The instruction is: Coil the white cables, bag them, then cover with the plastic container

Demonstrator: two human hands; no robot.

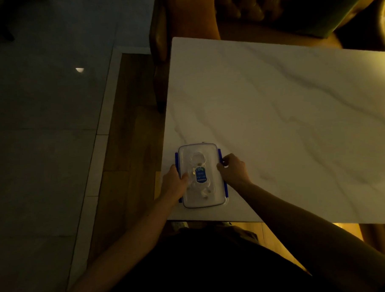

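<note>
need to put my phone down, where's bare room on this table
Bare marble table runs from the plastic container to the far edge and rightward to the frame edge. It is crowded only at the near left corner, where the left hand and right hand flank the container.

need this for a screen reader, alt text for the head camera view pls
Two bare hands grip a clear plastic container with blue clips on a white marble table, left hand and right hand on opposite sides. White cables show through it. Dim room.
</note>
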